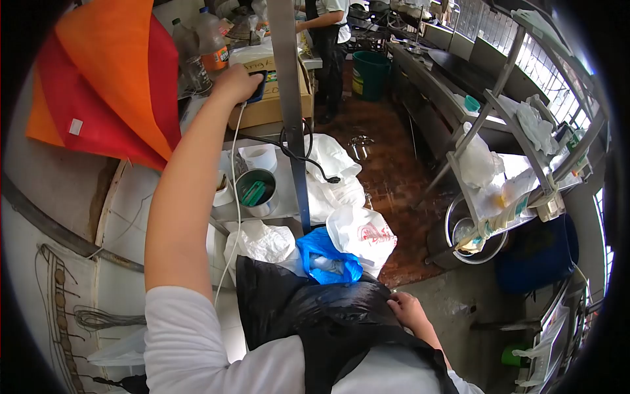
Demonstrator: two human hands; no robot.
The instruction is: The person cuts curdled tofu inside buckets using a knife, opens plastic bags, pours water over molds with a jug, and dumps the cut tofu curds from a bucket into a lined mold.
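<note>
My left hand (237,85) is stretched far forward, its fingers closed around a dark, flat device that looks like a phone (260,87). A white cable (231,197) hangs from the device toward me. Just behind it stands a cardboard box (289,98) with handwriting on it. Low on the right, my right hand (408,310) is beside my body, its fingers curled against the edge of the black apron (328,305). Part of those fingers is hidden. In front of the apron lie a blue plastic bag (328,255) and a white bag with red print (361,233).
A metal post (289,98) rises before me. A metal pot (257,192) sits on the left shelf, with plastic bottles (212,43) farther back. A metal rack (489,141) stands right, above a large pot (459,233). Another person (325,39) stands at the far counter.
</note>
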